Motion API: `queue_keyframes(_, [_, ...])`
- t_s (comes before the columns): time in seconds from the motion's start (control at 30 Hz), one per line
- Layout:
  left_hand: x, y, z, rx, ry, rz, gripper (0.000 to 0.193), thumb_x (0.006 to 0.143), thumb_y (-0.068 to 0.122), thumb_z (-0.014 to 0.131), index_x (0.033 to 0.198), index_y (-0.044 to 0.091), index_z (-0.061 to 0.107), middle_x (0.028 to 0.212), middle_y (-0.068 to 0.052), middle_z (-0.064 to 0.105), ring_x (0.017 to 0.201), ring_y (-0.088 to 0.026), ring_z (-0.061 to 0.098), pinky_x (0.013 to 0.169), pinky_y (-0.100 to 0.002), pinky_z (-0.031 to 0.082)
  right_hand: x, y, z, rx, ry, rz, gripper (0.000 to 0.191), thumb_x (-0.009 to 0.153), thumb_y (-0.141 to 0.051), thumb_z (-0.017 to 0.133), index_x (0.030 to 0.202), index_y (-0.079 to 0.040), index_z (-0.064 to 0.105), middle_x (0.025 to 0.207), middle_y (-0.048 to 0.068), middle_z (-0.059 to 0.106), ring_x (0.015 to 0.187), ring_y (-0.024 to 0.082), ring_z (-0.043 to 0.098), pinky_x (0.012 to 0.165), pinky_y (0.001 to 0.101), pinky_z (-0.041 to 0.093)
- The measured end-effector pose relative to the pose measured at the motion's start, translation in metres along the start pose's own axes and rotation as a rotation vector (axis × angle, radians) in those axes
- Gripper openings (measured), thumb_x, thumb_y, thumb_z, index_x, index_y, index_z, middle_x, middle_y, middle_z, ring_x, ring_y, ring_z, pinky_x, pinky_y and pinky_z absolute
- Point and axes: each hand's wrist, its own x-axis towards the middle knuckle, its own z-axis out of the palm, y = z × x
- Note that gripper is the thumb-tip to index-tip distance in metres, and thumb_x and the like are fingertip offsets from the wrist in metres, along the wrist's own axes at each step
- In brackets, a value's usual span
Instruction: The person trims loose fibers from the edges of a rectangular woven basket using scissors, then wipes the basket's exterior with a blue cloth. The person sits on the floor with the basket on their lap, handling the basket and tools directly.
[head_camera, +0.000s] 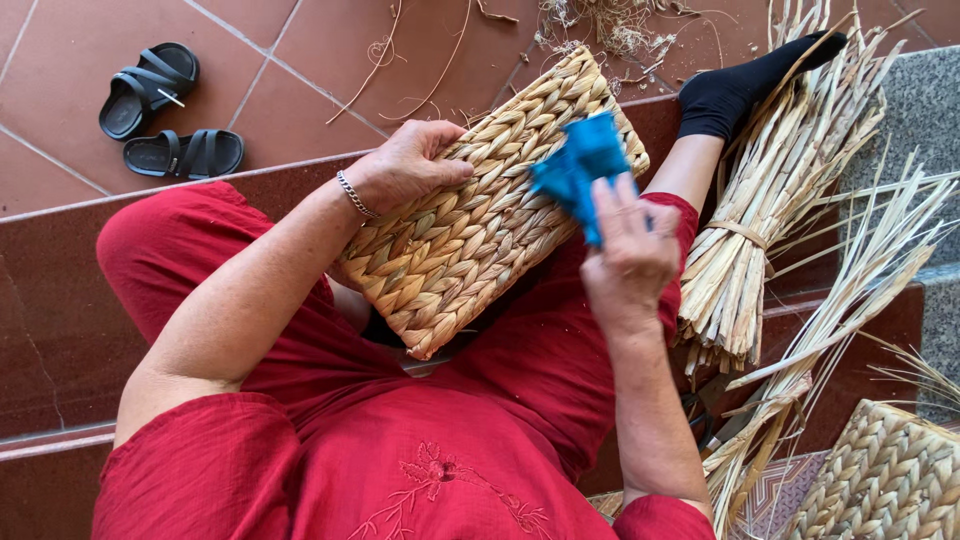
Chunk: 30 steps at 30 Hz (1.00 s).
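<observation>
A woven straw basket (470, 225) lies bottom-up across my lap, tilted toward the upper right. My left hand (405, 165) rests on its upper left edge and grips it, a silver bracelet at the wrist. My right hand (630, 250) is closed on a blue cloth (580, 165), which is pressed against the basket's right side. I wear red clothes and sit on a dark red step.
A tied bundle of dried straw (760, 230) lies to the right by my leg in a black sock (740, 85). Loose stalks (850, 300) spread further right. Another woven basket (885, 480) sits at bottom right. Black sandals (165, 115) lie on the tiled floor at upper left.
</observation>
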Motion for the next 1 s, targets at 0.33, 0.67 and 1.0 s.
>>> queue_keyframes(0.33, [-0.003,0.003,0.012,0.041,0.041,0.026,0.062,0.087,0.01,0.074,0.141,-0.002,0.048,0.121,-0.012,0.07,0.098,-0.015,0.067,0.086,-0.032,0.058,-0.037,-0.065,-0.039,0.412,-0.03,-0.368,0.036,0.093,-0.006,0.065,0.126,-0.017,0.072,0.134,0.007,0.07,0.115,0.027,0.065,0.084,0.0387,0.053])
queue_keyframes(0.67, [-0.003,0.031,0.051,1.032,0.244,0.211,0.104,0.07,0.037,0.086,0.154,0.011,0.031,0.13,-0.023,0.051,0.12,-0.04,0.054,0.1,-0.049,0.047,-0.013,0.025,0.005,0.247,0.013,0.157,0.062,0.078,0.01,0.075,0.135,-0.014,0.07,0.136,0.007,0.07,0.106,0.027,0.063,0.098,0.0364,0.052])
queue_keyframes(1.0, [0.009,0.041,0.081,1.251,0.329,0.184,0.104,0.067,0.042,0.085,0.148,0.005,0.033,0.118,-0.026,0.052,0.107,-0.043,0.057,0.09,-0.051,0.05,-0.03,0.067,0.008,1.104,0.164,0.647,0.044,0.097,-0.002,0.076,0.139,-0.009,0.064,0.12,0.001,0.074,0.106,0.008,0.069,0.095,0.0241,0.059])
